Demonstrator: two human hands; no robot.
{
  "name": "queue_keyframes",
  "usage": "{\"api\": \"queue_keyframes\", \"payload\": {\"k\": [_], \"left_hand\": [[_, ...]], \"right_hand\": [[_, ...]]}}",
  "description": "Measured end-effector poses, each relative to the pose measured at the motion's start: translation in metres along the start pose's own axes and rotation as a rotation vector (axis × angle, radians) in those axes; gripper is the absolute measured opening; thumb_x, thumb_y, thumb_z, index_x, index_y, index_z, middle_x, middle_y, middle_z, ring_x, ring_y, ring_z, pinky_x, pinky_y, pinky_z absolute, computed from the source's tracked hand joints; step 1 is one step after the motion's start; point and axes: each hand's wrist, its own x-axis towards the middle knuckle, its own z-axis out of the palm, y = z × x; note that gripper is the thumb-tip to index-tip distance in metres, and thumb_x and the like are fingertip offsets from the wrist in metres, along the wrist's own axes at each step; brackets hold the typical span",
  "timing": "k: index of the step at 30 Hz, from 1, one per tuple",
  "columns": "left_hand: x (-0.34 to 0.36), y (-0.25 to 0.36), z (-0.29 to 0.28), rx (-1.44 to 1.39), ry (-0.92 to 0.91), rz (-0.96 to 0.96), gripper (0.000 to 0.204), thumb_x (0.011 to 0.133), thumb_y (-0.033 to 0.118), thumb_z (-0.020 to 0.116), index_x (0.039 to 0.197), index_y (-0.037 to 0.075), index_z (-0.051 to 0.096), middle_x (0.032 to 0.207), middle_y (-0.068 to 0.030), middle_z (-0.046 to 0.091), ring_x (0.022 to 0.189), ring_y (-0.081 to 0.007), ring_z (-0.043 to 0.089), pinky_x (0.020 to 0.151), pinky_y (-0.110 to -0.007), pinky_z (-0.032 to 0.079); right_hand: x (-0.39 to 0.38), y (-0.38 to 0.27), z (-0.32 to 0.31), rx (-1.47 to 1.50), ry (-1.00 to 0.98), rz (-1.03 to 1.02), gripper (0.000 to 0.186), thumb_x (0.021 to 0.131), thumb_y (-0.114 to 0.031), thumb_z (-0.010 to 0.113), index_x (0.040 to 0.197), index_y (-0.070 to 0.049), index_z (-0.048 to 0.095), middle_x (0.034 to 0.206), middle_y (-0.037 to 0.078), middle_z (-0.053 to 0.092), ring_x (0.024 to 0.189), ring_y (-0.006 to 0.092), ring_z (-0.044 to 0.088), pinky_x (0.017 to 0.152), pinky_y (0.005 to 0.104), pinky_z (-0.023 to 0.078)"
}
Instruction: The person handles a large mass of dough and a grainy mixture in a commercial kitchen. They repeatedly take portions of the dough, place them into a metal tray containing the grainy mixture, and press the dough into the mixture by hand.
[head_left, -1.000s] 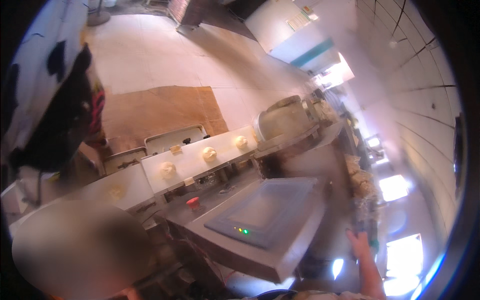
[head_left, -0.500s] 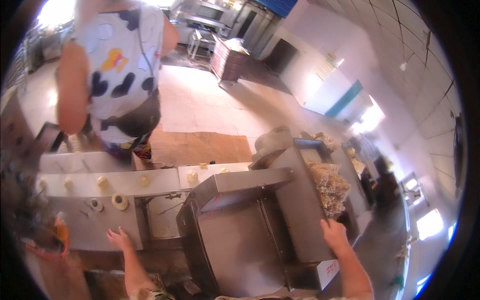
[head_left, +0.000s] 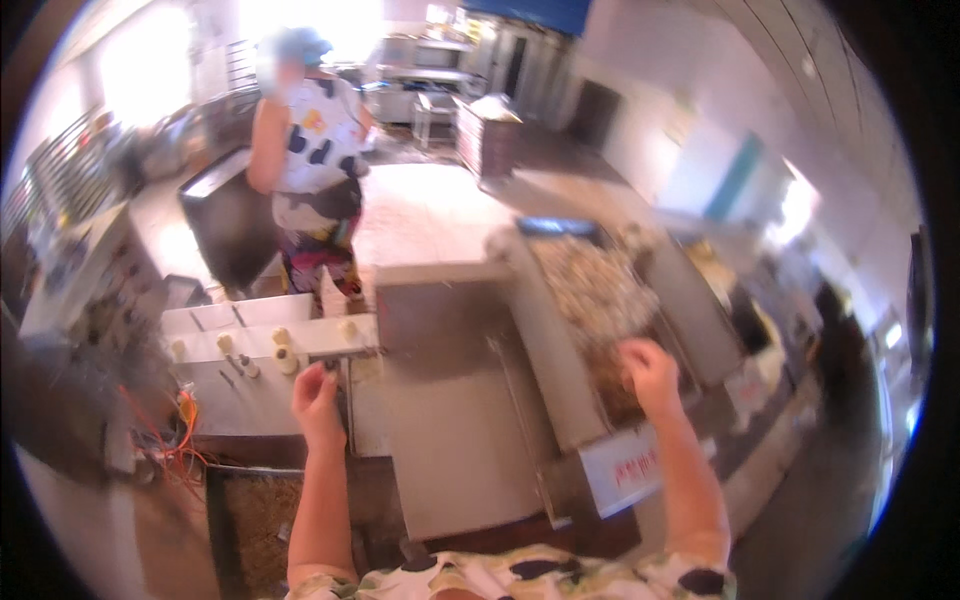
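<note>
At the metal trough (head_left: 552,350), right hand (head_left: 650,375) by the crumbly mass (head_left: 592,285) inside, fingers curled; left hand (head_left: 318,398) near the surface (head_left: 250,410), fingers bunched; can't tell if either grips anything. Looks partway: about four pale dough pieces (head_left: 281,338), blurry so roughly counted, already on the white strip (head_left: 315,337); plenty of mass left in the one trough. One co-worker (head_left: 318,150) beyond.

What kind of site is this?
Probably a small food workshop, perhaps a bakery: pale, dough-like lumps sit along a white strip, a metal trough holds a clumpy, pale-brown mass, and a co-worker wears a blue cap.
</note>
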Motion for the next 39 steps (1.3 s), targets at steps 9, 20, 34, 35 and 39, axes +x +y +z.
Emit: {"api": "queue_keyframes", "payload": {"k": [9, 20, 34, 35, 39], "left_hand": [[-0.213, 0.025, 0.287, 0.364, -0.925, 0.52, 0.018, 0.091, 0.01, 0.063, 0.106, 0.0, 0.065, 0.105, -0.0105, 0.066, 0.098, -0.0195, 0.063, 0.084, -0.032, 0.052], [-0.067, -0.037, 0.355, 0.149, -0.219, 0.081, 0.073, 0.097, 0.056, 0.041, 0.136, -0.005, 0.047, 0.145, -0.0175, 0.043, 0.132, -0.0241, 0.039, 0.108, -0.036, 0.029], [-0.029, -0.01, 0.45, 0.882, -0.821, -0.283, 0.087, 0.084, 0.08, 0.034, 0.14, 0.014, 0.049, 0.159, -0.0177, 0.01, 0.146, -0.0357, 0.012, 0.114, -0.058, 0.013], [-0.036, -0.003, 0.457, 1.007, -0.89, -0.26, 0.088, 0.083, 0.08, 0.035, 0.141, 0.015, 0.047, 0.159, -0.0177, 0.01, 0.146, -0.0356, 0.012, 0.114, -0.058, 0.013], [-0.042, -0.006, 0.472, 1.303, -0.888, -0.171, 0.093, 0.075, 0.079, 0.048, 0.139, 0.012, 0.05, 0.154, -0.014, 0.032, 0.14, -0.0331, 0.031, 0.11, -0.051, 0.028]], "right_hand": [[-0.001, 0.081, -0.085, -0.335, -0.194, -0.348, 0.04, 0.09, -0.042, 0.059, 0.089, -0.004, 0.07, 0.091, 0.016, 0.068, 0.085, 0.0387, 0.062, 0.073, 0.0457, 0.048], [0.008, 0.106, -0.109, -0.506, -0.415, -0.58, 0.04, 0.096, -0.04, 0.048, 0.084, -0.007, 0.067, 0.083, 0.014, 0.067, 0.081, 0.0339, 0.065, 0.071, 0.0457, 0.052], [0.011, 0.103, -0.125, -0.47, -0.165, -0.757, 0.027, 0.085, -0.026, 0.066, 0.064, -0.011, 0.059, 0.062, 0.007, 0.058, 0.051, 0.0271, 0.059, 0.045, 0.0382, 0.047], [0.011, 0.103, -0.124, -0.471, -0.167, -0.765, 0.029, 0.085, -0.028, 0.066, 0.063, -0.011, 0.058, 0.061, 0.008, 0.059, 0.049, 0.0263, 0.059, 0.044, 0.0375, 0.048], [0.013, 0.103, -0.119, -0.45, -0.14, -0.781, 0.026, 0.084, -0.025, 0.068, 0.064, -0.01, 0.059, 0.06, 0.007, 0.057, 0.05, 0.0266, 0.058, 0.044, 0.0377, 0.047]]}}
